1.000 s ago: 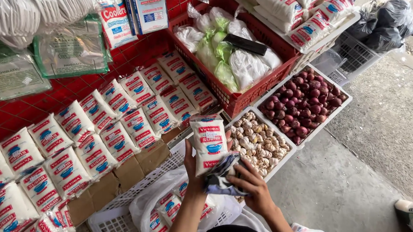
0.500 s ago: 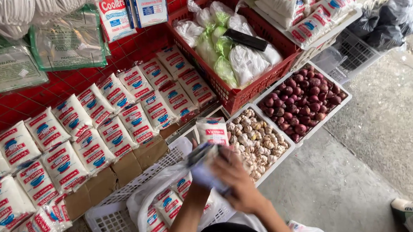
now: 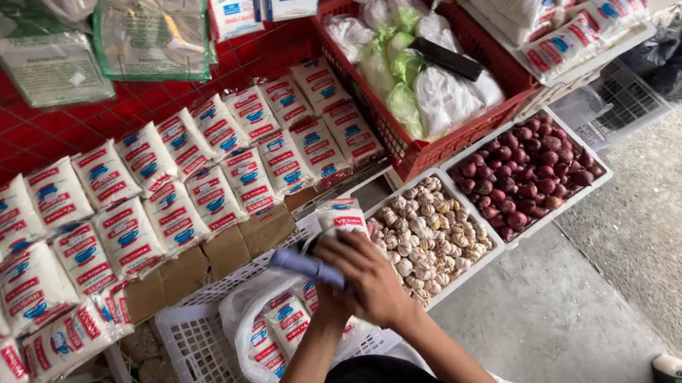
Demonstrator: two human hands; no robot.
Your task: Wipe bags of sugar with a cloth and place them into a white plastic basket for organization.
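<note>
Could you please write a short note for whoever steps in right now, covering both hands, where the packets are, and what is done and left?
Right hand: over the white packet, gripping it together with a blue-grey thing that I cannot identify.
Left hand: mostly hidden under the right; its forearm comes up from below, and its grip cannot be seen.
Things: the held packet is above the white crate. More packets sit in the clear bag inside that crate.
Done: two rows of packets already lie against the red crates.
Left: the held packet and those in the bag are not in the rows.
</note>
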